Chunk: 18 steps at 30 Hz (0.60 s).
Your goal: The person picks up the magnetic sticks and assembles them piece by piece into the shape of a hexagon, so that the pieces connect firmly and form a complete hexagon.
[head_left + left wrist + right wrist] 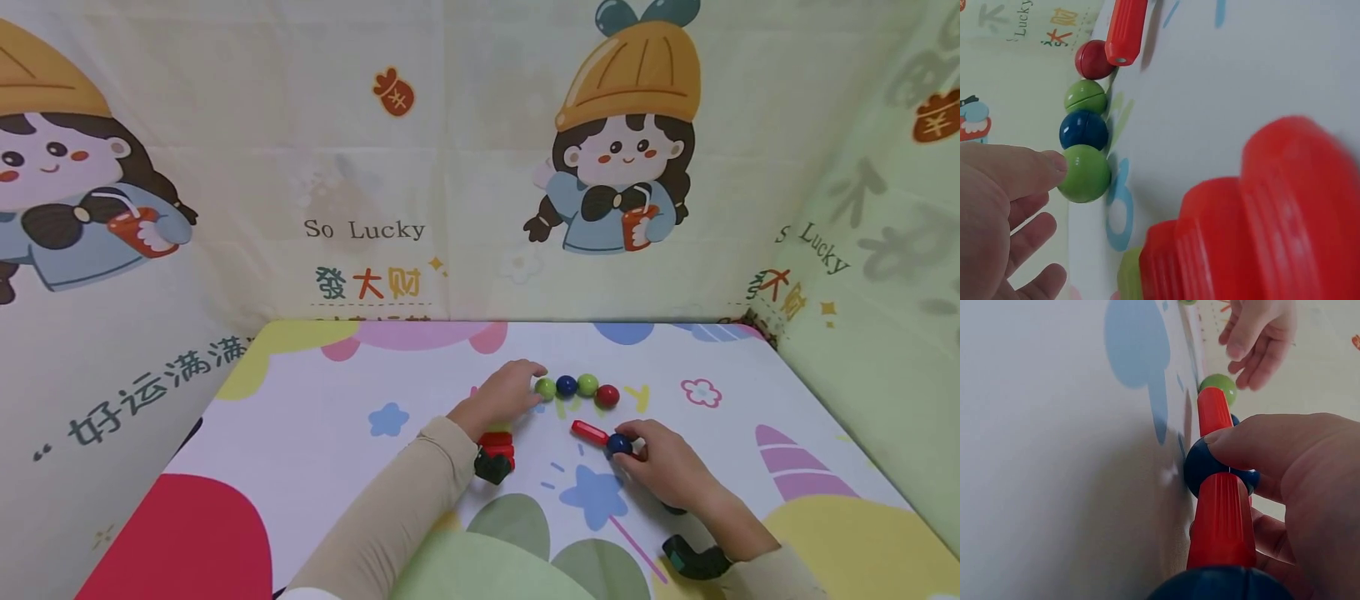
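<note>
My left hand point(507, 393) is at the left end of a row of balls, fingers loosely extended. Its thumb is at the first green ball point(1085, 174); whether it touches is unclear. Beside that ball sit a blue ball point(566, 385), another green ball point(588, 384) and a red ball point(607, 396). My right hand point(663, 467) pinches a blue ball point(1202, 465) between thumb and fingers. From this ball one red rod point(589, 432) points away, and a second red rod point(1221, 522) runs back to another blue ball point(1222, 584).
Red rods point(497, 439) lie under my left forearm, with a yellow-green piece point(1129, 273) beside them. A dark wrist device point(693, 558) is by my right wrist. The tabletop point(315, 433) has printed shapes, and patterned cloth point(480, 167) hangs behind it.
</note>
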Motion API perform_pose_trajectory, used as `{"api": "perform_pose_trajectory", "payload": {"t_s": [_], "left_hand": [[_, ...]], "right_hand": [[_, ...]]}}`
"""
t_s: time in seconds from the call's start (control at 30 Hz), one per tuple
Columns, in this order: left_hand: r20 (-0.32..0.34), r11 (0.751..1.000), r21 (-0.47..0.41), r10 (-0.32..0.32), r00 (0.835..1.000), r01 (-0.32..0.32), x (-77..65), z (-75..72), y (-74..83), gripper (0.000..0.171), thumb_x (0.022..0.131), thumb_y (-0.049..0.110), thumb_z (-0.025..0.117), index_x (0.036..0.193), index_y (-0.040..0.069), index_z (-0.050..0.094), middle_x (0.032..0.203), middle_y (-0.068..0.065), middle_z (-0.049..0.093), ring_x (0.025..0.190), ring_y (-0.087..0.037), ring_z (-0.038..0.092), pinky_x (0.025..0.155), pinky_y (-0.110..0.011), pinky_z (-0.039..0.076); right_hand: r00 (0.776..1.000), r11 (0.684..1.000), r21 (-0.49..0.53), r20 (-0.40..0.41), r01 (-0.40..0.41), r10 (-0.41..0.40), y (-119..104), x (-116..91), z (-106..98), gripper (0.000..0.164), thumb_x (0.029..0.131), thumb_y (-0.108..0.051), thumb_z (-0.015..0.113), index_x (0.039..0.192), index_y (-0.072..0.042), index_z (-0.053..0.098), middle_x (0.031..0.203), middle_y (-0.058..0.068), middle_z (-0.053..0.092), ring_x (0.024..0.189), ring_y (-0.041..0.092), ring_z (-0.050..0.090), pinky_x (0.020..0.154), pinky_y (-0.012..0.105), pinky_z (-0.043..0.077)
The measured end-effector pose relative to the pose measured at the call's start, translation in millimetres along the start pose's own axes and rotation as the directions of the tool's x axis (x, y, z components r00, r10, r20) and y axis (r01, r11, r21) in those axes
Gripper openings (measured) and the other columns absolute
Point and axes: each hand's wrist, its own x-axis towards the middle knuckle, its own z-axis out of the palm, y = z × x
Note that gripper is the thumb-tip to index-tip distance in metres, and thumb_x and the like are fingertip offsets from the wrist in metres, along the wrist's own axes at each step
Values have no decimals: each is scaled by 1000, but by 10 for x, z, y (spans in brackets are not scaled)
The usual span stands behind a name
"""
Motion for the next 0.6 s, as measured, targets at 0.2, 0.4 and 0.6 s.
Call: {"api": "perform_pose_trajectory", "payload": {"t_s": [0.2, 0.4, 0.6], "left_hand": [[21, 999, 33, 6, 1000, -7, 8, 45, 51, 49, 96, 17, 68, 143, 12, 55, 143, -5, 54, 136, -22, 45, 111, -35, 37], [34, 1000, 10, -30, 999, 29, 34, 121, 103, 46, 95, 13, 67, 140, 11, 58, 138, -4, 58, 131, -21, 50, 108, -33, 40], [36, 997, -19, -76, 996, 77, -4, 153, 92, 42, 93, 15, 72, 134, 12, 63, 124, -2, 62, 116, -19, 55, 101, -32, 46]], "right_hand": [[1000, 1000, 7, 0, 3, -3, -10, -5, -8, 44, 87, -21, 79, 124, -1, 64, 110, 9, 63, 82, 18, 53, 76, 37, 54], [1000, 1000, 8, 1, -6, 6, -9, -6, -4, 44, 87, -21, 79, 123, -2, 64, 109, 8, 63, 82, 18, 54, 77, 37, 54], [1000, 1000, 2, 0, -7, 7, 3, -8, -1, 45, 87, -21, 79, 124, -1, 64, 110, 9, 63, 82, 18, 54, 77, 38, 55]]}}
